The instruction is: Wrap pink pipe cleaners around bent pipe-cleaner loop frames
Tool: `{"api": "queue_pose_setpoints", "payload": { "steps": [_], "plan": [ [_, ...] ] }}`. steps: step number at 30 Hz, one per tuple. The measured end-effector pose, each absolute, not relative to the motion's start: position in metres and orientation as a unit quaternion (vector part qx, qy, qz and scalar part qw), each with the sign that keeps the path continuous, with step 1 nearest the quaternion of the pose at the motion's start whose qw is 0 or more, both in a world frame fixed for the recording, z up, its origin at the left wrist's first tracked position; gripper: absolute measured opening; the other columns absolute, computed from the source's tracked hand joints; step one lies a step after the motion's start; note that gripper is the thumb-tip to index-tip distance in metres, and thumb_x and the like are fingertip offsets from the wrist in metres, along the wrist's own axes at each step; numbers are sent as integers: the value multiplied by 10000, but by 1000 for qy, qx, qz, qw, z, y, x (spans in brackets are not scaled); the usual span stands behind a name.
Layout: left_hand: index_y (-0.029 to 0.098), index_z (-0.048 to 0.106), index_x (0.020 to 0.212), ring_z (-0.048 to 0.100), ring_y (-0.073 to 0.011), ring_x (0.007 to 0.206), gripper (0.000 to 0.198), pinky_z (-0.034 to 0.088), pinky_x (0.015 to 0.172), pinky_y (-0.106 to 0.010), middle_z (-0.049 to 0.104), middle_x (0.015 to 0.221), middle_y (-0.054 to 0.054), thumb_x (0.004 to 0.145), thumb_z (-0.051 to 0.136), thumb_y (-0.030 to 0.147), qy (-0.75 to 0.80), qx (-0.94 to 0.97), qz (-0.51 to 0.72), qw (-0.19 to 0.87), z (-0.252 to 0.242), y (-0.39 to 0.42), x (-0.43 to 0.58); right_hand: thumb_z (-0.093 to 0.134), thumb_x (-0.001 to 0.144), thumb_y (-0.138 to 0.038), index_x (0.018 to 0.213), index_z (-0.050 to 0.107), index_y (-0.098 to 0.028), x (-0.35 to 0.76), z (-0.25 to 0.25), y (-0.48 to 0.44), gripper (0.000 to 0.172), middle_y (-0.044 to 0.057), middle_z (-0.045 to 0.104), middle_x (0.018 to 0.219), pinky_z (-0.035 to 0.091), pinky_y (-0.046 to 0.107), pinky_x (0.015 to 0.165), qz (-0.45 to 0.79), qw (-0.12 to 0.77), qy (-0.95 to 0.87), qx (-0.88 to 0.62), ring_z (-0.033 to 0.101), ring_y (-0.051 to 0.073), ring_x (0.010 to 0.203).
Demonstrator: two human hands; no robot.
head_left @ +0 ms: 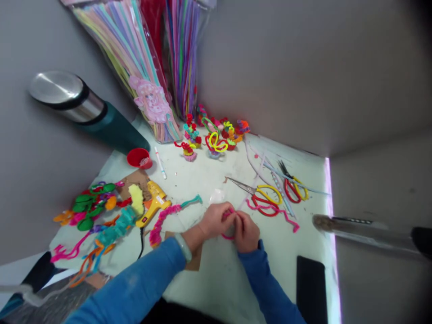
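Note:
My left hand (217,220) and my right hand (246,230) meet over the table, both closed on a pink pipe cleaner (228,237). A loop of it shows below the fingers; the rest is hidden by them. Right of my hands lies a bent, zigzag pink pipe cleaner (275,209), partly over scissors (263,198) with red and yellow handles. To the left, a fuzzy pink strand (162,220) ends in a teal tip. Just beyond my left hand is a small clear plastic piece (217,195).
A yellow glue gun (154,204) lies left beside a heap of coloured pipe-cleaner shapes (91,204). Behind stand a red cup (139,158), a teal bottle (111,128), small finished figures (216,139) and bagged pipe cleaners (124,54). Pliers (293,182) and a black phone-like slab (311,288) are right.

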State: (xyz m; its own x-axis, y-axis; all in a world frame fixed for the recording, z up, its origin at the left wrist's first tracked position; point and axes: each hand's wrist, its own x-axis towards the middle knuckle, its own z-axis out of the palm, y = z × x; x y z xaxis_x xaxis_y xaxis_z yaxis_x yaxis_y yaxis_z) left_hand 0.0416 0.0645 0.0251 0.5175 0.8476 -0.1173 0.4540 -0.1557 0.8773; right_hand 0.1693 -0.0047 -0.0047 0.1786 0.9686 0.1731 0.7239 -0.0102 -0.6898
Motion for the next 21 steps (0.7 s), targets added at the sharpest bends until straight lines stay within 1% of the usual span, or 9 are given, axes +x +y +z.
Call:
{"api": "queue_pose_setpoints", "payload": {
  "steps": [8, 15, 21],
  "plan": [
    [186, 560, 718, 417, -107, 532, 224, 310, 525, -229, 483, 563, 22, 810, 461, 365, 445, 734, 224, 461, 23, 63, 42, 403, 878, -208, 966, 554, -200, 171, -6, -5, 175, 93, 651, 852, 470, 334, 660, 192, 357, -616, -675, 609, 215, 752],
    [184, 558, 736, 413, -105, 535, 184, 308, 527, -224, 471, 560, 26, 810, 461, 322, 436, 737, 229, 464, 23, 62, 40, 403, 874, -191, 952, 552, -188, 171, -5, -5, 168, 89, 650, 858, 468, 314, 670, 200, 357, -616, -673, 607, 198, 761],
    [170, 552, 701, 392, -90, 524, 188, 294, 517, -212, 453, 548, 38, 807, 466, 300, 437, 741, 231, 455, 23, 61, 41, 395, 877, -215, 930, 561, -186, 171, -6, -5, 177, 70, 649, 846, 472, 298, 667, 205, 383, -602, -670, 609, 184, 749]
  ]
}}
